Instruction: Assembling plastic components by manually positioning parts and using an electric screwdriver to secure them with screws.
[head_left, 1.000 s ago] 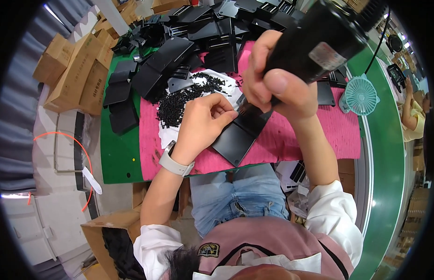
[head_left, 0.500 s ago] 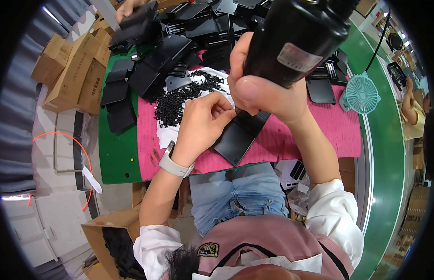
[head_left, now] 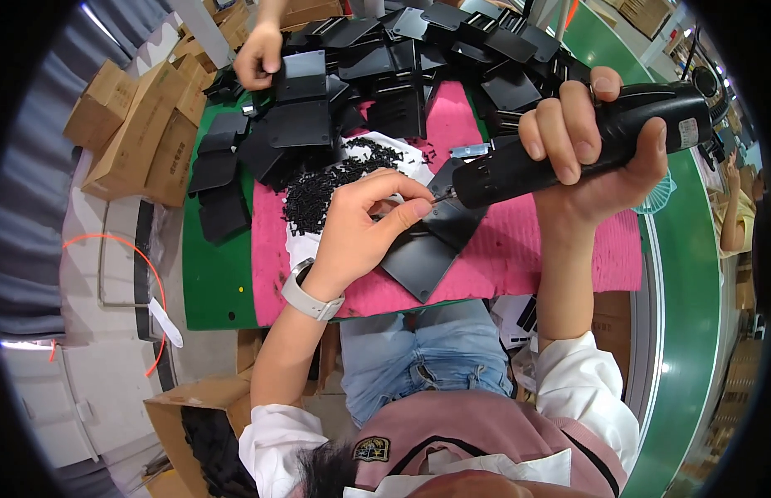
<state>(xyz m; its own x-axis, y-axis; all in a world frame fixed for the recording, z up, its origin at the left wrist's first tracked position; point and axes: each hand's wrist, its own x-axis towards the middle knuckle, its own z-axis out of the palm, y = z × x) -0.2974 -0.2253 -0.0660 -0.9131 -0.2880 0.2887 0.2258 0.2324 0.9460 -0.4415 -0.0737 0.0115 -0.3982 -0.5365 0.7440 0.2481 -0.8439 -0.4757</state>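
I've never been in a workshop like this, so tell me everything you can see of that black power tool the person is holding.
The electric screwdriver is a thick black barrel, apparently plastic, with a pale label near its rear end. It lies almost level, its thin metal tip pointing left. The right hand wraps around its middle. The left hand pinches at the tip, just above a flat black plate on the pink mat. Whether a screw sits on the tip is too small to tell.

Black electric screwdriver (head_left: 593, 145), black bracket (head_left: 431, 249), pink mat (head_left: 518, 257), green table (head_left: 215, 274).
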